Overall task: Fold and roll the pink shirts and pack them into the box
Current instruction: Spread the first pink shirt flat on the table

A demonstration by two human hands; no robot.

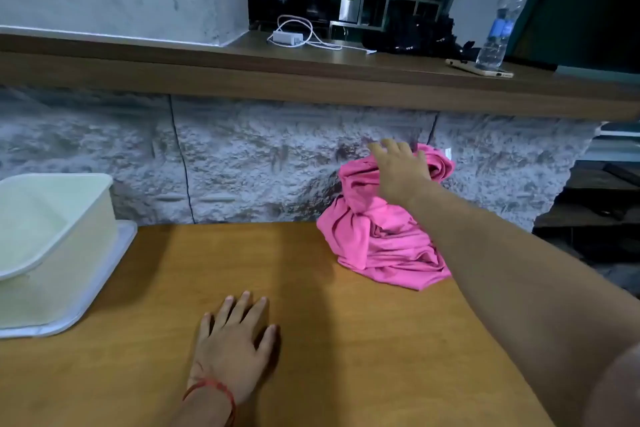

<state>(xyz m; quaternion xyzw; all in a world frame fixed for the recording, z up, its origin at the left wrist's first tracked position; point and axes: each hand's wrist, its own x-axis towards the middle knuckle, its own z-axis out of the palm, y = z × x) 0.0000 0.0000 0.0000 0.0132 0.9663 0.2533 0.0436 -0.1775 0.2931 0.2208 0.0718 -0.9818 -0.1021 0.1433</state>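
white box point(100, 218) on lid point(119, 244), pink shirts point(374, 243) apart

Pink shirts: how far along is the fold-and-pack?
Done: nothing; the box shows no shirts inside. In hand: the right hand rests open on the crumpled pink shirts at the far edge of the table; the left hand lies flat on it. Left: folding, rolling, packing everything.

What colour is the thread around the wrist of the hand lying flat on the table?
Red: the thread circles the left hand's wrist, seen in the head view.
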